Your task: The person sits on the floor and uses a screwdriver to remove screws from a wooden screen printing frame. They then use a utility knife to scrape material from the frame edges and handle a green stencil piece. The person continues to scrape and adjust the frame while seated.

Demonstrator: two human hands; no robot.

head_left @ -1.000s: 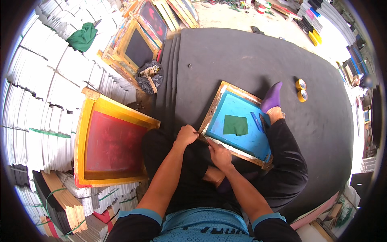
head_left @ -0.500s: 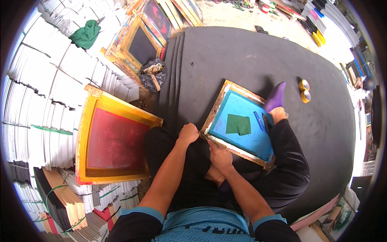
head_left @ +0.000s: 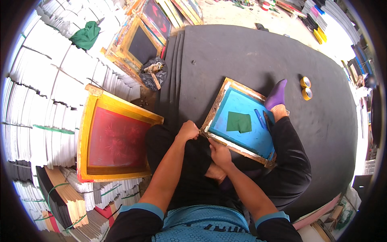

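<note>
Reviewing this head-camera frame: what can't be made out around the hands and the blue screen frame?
- Left hand: the fingertips curl over the corner of the blue screen frame, so what they pinch is hidden.
- Right hand: its palm side is hidden against the frame's near edge.
- Two pens on the mesh: too small to tell their type.
- Frame's far corner: hidden behind the purple sock.

Cloth patch [head_left: 238,122] in frame [head_left: 214,113]; tape rolls [head_left: 306,88] right.

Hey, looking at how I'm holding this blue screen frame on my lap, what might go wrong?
The blue screen frame rests tilted on your leg, gripped only at its near corner by your left hand and right hand, so it may slip or pivot. The green patch and blue pens lie loose on the mesh and might slide off.
</note>
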